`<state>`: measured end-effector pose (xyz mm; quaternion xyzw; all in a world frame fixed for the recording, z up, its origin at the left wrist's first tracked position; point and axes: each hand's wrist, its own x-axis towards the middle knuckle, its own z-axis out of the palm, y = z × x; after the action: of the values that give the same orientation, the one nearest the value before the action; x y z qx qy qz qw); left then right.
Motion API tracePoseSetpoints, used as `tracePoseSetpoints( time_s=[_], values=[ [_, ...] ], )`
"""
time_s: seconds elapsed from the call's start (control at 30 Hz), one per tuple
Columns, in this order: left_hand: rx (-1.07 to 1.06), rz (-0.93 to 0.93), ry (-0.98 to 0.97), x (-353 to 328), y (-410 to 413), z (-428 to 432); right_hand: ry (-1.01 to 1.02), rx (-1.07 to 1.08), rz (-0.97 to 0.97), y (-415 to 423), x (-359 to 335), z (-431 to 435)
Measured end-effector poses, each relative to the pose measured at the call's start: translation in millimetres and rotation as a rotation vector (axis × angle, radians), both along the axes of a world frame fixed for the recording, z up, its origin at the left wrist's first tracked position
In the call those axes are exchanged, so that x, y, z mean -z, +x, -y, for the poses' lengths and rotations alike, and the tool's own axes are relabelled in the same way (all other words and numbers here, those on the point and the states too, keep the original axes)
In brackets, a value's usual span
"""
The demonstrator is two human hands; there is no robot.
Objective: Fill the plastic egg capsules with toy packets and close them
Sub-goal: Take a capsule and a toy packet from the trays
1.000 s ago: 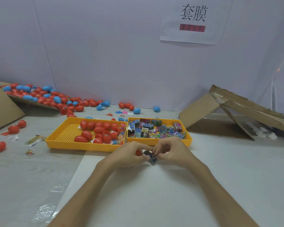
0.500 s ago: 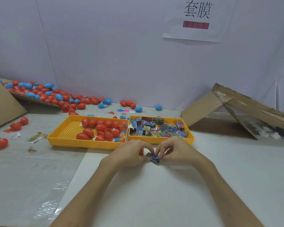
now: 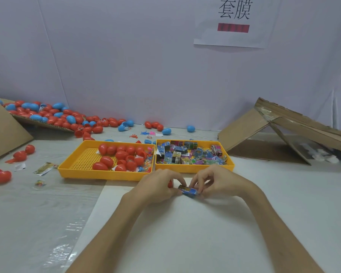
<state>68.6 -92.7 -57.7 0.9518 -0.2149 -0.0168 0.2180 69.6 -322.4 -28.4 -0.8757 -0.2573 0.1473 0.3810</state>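
Observation:
Both hands meet over the white sheet just in front of the yellow trays. My left hand (image 3: 157, 187) and my right hand (image 3: 217, 182) pinch a small blue printed toy packet (image 3: 187, 191) between their fingertips. A sliver of a red egg capsule (image 3: 170, 183) shows inside my left hand, mostly hidden by the fingers. The left yellow tray (image 3: 81, 170) holds several red egg capsules (image 3: 116, 156). The right yellow tray (image 3: 195, 168) is full of toy packets (image 3: 189, 154).
Red and blue eggs (image 3: 53, 115) lie heaped on cardboard at the back left, with more scattered along the wall. A folded cardboard piece (image 3: 264, 131) stands at the right. Loose red eggs (image 3: 0, 175) and a packet (image 3: 45, 168) lie at the left.
The packet has been turned and flattened between the fingertips and now lies lengthwise. Both hands stay in place in front of the trays.

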Motion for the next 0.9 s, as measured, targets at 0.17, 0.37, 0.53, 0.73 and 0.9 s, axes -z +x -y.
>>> tracePoseSetpoints(
  time_s=[0.17, 0.37, 0.53, 0.73, 0.9],
  values=[
    [0.018, 0.005, -0.016, -1, 1, -3, 0.044, 0.040, -0.035, 2, -2, 19],
    [0.030, -0.100, -0.144, -3, -4, -12, 0.301, 0.202, 0.013, 3, -4, 21],
    [0.050, -0.107, -0.465, -12, -8, -5, 0.455, 0.220, 0.024, 1, -6, 7],
    [0.106, -0.187, -0.605, -14, -16, 11, 0.527, 0.144, -0.030, -4, -2, -5],
    [0.004, -0.202, -0.661, -13, -15, 15, 0.545, 0.183, 0.035, -6, 1, -16]
  ],
)
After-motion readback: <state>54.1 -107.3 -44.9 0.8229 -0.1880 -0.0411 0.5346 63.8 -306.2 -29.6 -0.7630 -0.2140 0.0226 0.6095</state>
